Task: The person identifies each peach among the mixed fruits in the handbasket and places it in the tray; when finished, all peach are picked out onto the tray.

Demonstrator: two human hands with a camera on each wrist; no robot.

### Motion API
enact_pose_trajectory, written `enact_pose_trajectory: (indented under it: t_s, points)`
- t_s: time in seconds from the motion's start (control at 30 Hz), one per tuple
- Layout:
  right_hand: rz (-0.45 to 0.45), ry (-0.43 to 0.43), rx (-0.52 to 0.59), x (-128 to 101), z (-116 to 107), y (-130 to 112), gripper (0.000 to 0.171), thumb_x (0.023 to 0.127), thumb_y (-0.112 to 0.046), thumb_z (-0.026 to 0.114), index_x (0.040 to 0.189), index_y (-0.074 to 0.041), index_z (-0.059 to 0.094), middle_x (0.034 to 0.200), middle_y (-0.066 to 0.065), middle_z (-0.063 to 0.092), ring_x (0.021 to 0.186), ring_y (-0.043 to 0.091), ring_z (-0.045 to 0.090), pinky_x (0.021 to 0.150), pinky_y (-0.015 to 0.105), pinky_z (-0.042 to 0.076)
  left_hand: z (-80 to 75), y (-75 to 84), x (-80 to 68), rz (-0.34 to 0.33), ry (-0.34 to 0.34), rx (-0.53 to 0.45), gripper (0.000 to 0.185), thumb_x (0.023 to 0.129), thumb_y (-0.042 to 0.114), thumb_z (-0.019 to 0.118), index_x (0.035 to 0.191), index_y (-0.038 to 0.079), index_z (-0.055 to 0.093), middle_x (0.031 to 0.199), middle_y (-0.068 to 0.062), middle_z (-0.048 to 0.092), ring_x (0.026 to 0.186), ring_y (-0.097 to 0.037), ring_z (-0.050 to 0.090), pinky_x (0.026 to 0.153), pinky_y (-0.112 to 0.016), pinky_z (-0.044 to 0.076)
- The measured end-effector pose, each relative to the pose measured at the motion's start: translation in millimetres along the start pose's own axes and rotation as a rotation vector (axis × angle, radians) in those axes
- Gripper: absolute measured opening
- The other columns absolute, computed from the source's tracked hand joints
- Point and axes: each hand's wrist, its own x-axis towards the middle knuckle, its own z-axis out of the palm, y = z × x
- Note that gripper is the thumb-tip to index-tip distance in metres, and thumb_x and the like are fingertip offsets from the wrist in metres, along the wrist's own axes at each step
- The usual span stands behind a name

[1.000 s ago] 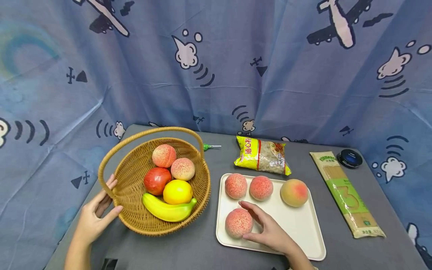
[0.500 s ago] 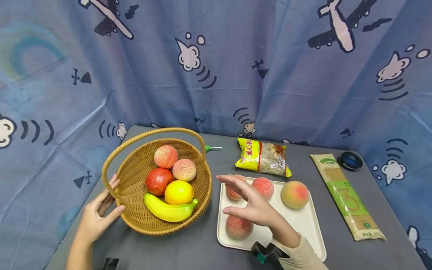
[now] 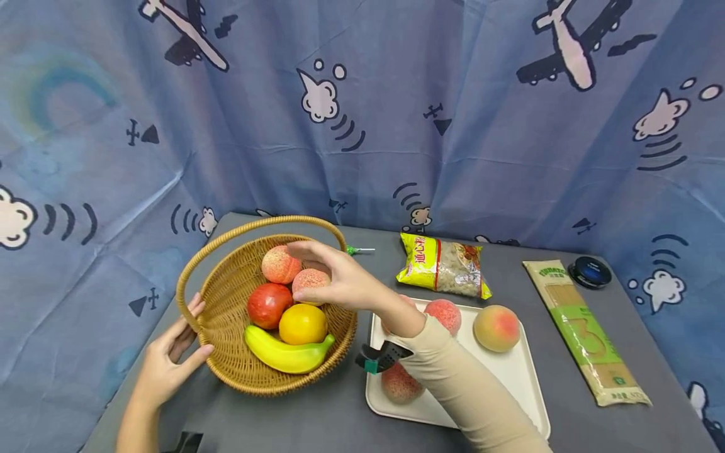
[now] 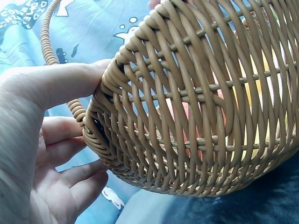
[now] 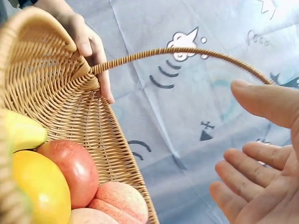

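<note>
Basket rim [image 3: 262,390] is gripped by left hand [image 3: 171,353]; unclenched right hand [image 3: 347,282] overhangs it, roughly opposite.

Losing part of peach [image 3: 307,282] in basket [image 3: 226,318] behind right hand [image 3: 342,277], centre of head view; losing most of rear-left peach [image 3: 408,301] on tray [image 3: 515,374] behind right arm [image 3: 470,384]. Cropping black object [image 3: 189,441] at bottom left. Not resolving small green item [image 3: 352,250], mid-frame. Seeing reddish fruit [image 4: 178,112] only through basket weave, left wrist view. Cropping right hand at right edge, right wrist view.
</note>
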Motion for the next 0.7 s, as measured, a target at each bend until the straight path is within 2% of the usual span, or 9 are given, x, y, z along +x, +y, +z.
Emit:
enact_pose_trajectory:
  t_s: [0.23,0.37,0.5,0.6,0.7]
  points:
    - [0.045,-0.037,-0.024,40.6,5.9,14.1,0.067,0.083,-0.012,0.073,0.141,-0.003,0.041,0.142,0.013,0.047,0.132,0.018,0.044,0.11,0.025,0.038,-2.9,-1.8,0.1,0.007,-0.008,0.004,0.069,0.077,-0.025,0.059,0.141,-0.013,0.034,0.153,-0.028,0.02,0.139,-0.006,0.033,0.106,-0.012,0.036]
    - [0.079,-0.05,-0.003,57.7,7.7,22.4,0.065,0.085,-0.011,0.071,0.141,-0.003,0.04,0.143,0.013,0.046,0.134,0.019,0.042,0.111,0.024,0.036,-3.5,-0.5,0.8,-0.004,-0.002,0.008,0.07,0.076,-0.025,0.059,0.141,-0.012,0.035,0.153,-0.028,0.02,0.139,-0.005,0.033,0.106,-0.012,0.035]
    - [0.16,-0.029,0.121,71.5,9.6,33.6,0.061,0.087,-0.006,0.067,0.141,0.001,0.04,0.145,0.016,0.044,0.136,0.024,0.039,0.115,0.031,0.034,-2.2,1.6,1.8,-0.005,0.001,0.005,0.07,0.076,-0.025,0.06,0.14,-0.013,0.035,0.152,-0.03,0.02,0.139,-0.006,0.034,0.106,-0.012,0.036]
    - [0.24,-0.002,0.194,77.3,11.0,42.9,0.061,0.088,-0.007,0.067,0.142,-0.001,0.039,0.146,0.015,0.042,0.138,0.024,0.037,0.115,0.036,0.033,-0.9,2.1,2.1,-0.004,0.001,-0.001,0.069,0.076,-0.025,0.06,0.14,-0.014,0.035,0.152,-0.031,0.019,0.139,-0.006,0.034,0.106,-0.013,0.036]
    - [0.283,0.009,0.139,78.4,12.1,52.8,0.061,0.087,-0.01,0.068,0.142,-0.005,0.041,0.146,0.011,0.044,0.137,0.022,0.039,0.113,0.035,0.036,0.0,1.9,1.4,-0.013,0.0,0.003,0.07,0.076,-0.024,0.06,0.14,-0.013,0.035,0.152,-0.03,0.02,0.138,-0.005,0.034,0.105,-0.012,0.037]
